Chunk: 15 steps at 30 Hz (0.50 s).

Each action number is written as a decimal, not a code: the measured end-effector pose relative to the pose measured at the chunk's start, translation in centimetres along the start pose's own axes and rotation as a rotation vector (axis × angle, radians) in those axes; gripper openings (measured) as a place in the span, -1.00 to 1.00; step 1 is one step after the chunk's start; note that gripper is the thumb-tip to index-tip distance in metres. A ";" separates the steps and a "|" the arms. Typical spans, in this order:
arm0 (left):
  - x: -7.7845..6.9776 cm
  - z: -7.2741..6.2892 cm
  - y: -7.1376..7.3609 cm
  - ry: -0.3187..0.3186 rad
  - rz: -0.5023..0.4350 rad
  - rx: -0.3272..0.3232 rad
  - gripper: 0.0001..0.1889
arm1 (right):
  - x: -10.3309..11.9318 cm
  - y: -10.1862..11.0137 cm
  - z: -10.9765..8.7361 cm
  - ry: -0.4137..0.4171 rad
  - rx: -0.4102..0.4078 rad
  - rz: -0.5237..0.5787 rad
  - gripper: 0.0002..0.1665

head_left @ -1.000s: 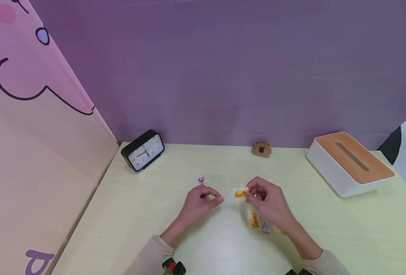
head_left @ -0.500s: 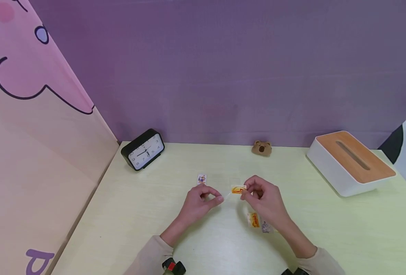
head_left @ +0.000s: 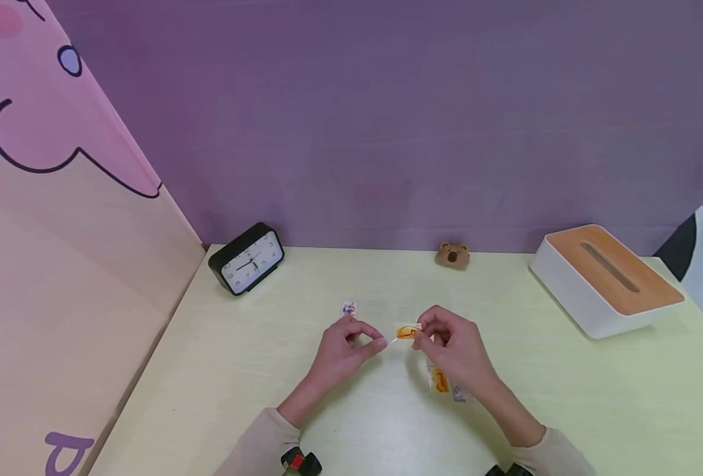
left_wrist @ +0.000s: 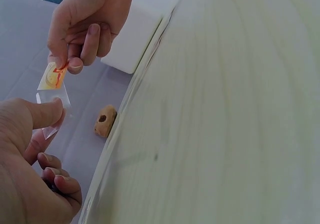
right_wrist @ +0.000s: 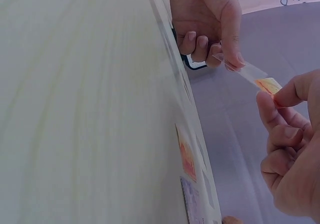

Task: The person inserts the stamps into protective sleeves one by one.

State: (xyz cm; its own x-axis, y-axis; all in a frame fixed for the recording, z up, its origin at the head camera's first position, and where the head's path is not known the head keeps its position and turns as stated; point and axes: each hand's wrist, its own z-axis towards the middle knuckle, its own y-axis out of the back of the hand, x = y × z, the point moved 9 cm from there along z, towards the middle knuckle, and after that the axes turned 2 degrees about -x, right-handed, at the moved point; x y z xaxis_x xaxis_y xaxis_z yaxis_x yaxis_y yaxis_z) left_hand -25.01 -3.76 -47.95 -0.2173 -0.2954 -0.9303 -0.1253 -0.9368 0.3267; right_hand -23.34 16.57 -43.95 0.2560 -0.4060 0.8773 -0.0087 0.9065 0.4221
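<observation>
My right hand (head_left: 455,344) pinches a small orange-and-yellow stamp (head_left: 407,332) between thumb and finger above the table. A clear plastic sleeve (left_wrist: 52,115) is held between thumb and fingertip of my left hand (head_left: 351,347). In both wrist views the stamp's edge meets the sleeve's end; whether part of it is inside, I cannot tell. Another orange stamp (head_left: 438,380) and a purplish stamp (head_left: 460,394) lie on the table below my right hand, partly covered by it. Just beyond my left hand lies one more small stamp (head_left: 349,309).
A black alarm clock (head_left: 247,259) stands at the table's back left. By the back edge sits a brown bear-head figure (head_left: 453,256). A white tissue box (head_left: 607,284) with a wooden lid is at the right. Purple cloth (head_left: 387,132) hangs behind the table (head_left: 220,370).
The right hand has moved slightly left, bringing the stamp up to the sleeve in the left hand. My left hand has stayed almost still.
</observation>
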 end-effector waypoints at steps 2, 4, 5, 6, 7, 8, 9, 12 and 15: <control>-0.1 0.0 0.0 -0.007 -0.001 -0.005 -0.91 | 0.0 0.0 0.0 -0.002 -0.002 -0.006 -0.82; -0.2 0.0 0.0 -0.014 -0.002 -0.011 -0.90 | -0.1 0.1 0.0 -0.008 -0.008 -0.005 -0.81; -0.2 -0.1 0.0 -0.018 -0.005 -0.013 -0.90 | -0.1 0.2 0.0 -0.013 -0.013 -0.001 -0.81; -0.3 -0.1 0.1 -0.016 -0.009 -0.014 -0.90 | -0.1 0.3 0.0 -0.017 -0.020 0.004 -0.82; -0.3 -0.1 0.1 -0.019 -0.010 -0.016 -0.90 | -0.1 0.4 0.0 -0.024 -0.028 0.007 -0.82; -0.3 -0.1 0.1 -0.016 -0.013 -0.018 -0.90 | -0.1 0.5 0.0 -0.029 -0.036 0.015 -0.83; -0.4 -0.1 0.1 -0.016 -0.013 -0.018 -0.91 | 0.0 0.6 0.0 -0.033 -0.044 0.024 -0.84; -0.4 -0.1 0.1 -0.012 -0.014 -0.018 -0.91 | 0.0 0.7 0.0 -0.032 -0.057 0.045 -0.86; -0.3 -0.2 -0.1 -0.003 -0.017 -0.007 -0.91 | 0.1 0.7 0.0 -0.022 -0.059 0.056 -0.88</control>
State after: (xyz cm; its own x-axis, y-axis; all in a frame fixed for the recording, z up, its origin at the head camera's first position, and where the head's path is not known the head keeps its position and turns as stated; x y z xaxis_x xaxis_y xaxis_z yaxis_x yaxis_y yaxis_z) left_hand -24.75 -3.63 -47.69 -0.2182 -0.2789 -0.9352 -0.1226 -0.9429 0.3098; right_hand -23.27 17.16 -43.56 0.2353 -0.3566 0.9041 0.0347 0.9328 0.3588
